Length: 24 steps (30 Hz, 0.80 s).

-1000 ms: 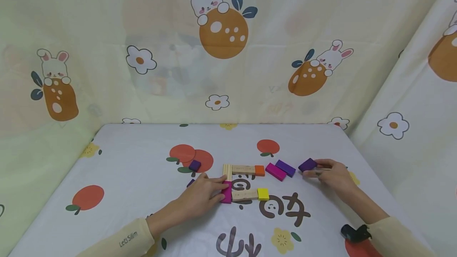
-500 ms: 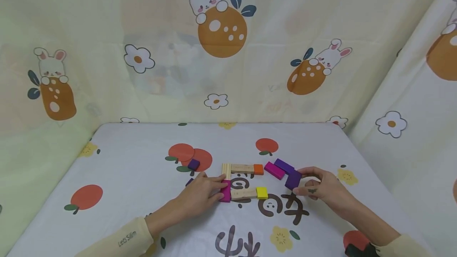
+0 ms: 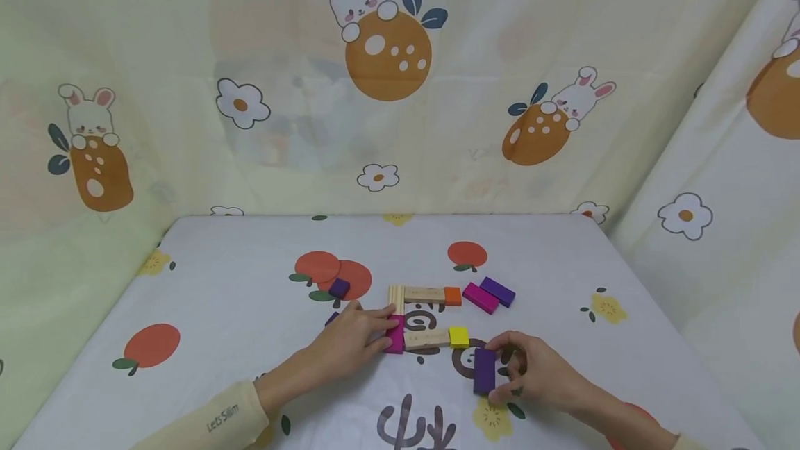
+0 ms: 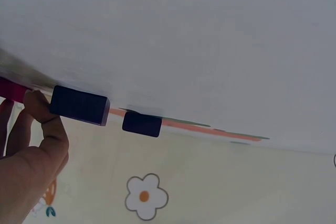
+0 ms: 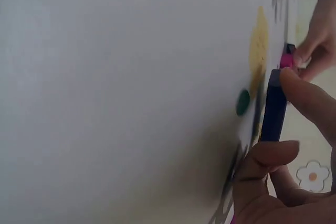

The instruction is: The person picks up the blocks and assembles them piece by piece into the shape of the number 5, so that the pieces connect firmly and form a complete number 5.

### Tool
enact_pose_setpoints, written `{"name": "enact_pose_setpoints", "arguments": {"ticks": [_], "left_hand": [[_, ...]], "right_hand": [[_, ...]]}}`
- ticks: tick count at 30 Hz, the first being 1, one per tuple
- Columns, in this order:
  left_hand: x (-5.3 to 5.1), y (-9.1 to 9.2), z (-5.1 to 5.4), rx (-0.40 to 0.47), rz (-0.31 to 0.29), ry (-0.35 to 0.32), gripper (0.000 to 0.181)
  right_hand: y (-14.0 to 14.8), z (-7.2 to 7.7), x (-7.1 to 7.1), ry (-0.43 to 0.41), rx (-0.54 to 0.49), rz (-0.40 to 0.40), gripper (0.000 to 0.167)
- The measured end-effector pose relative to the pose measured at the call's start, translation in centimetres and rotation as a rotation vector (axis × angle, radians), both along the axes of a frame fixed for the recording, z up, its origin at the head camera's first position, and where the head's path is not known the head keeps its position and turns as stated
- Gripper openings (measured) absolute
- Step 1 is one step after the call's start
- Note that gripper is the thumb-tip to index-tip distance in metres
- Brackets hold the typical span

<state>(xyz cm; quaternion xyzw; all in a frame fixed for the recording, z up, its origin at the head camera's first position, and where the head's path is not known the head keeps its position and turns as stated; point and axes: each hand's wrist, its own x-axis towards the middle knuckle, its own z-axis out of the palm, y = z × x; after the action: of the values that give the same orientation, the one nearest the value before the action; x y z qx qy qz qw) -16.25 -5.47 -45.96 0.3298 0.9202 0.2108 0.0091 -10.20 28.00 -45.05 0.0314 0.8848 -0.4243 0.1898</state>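
My right hand (image 3: 544, 373) pinches a dark purple block (image 3: 484, 371) by its two ends, thumb at the near end and a finger at the far end. In the right wrist view that block (image 5: 274, 109) looks close to the cloth; contact cannot be told. The left hand (image 3: 340, 346) rests its fingertips on a magenta block (image 3: 395, 335) and the edge of a plain wooden block (image 3: 396, 299). From these, two wooden blocks, one far (image 3: 425, 294) and one near (image 3: 428, 338), run right, ending at an orange block (image 3: 453, 296) and a yellow block (image 3: 459, 337).
Behind the right hand, a magenta block (image 3: 480, 298) and a purple block (image 3: 498, 291) lie touching. Left of the row sit a small dark purple block (image 3: 339, 288) and another (image 3: 332, 319), partly hidden by the left hand. A printed cloth (image 3: 237, 283) covers the table.
My right hand has carried the purple block left and nearer, from beside the loose pair to just in front of the yellow block, turning it lengthwise. The left hand has stayed in place.
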Motion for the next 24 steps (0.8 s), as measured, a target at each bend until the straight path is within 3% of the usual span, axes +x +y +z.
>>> {"name": "enact_pose_setpoints", "arguments": {"ticks": [8, 14, 24], "left_hand": [[0.11, 0.02, 0.09, -0.009, 0.000, -0.001, 0.039], [0.01, -0.01, 0.13, -0.006, -0.002, -0.005, 0.040], [0.07, -0.08, 0.15, -0.003, 0.000, -0.009, 0.041]], "right_hand": [[-0.91, 0.04, 0.70, 0.016, 0.038, -0.038, 0.073], [-0.35, 0.38, 0.52, 0.018, 0.022, -0.085, 0.061], [-0.99, -0.16, 0.99, -0.024, -0.037, -0.047, 0.053]]}}
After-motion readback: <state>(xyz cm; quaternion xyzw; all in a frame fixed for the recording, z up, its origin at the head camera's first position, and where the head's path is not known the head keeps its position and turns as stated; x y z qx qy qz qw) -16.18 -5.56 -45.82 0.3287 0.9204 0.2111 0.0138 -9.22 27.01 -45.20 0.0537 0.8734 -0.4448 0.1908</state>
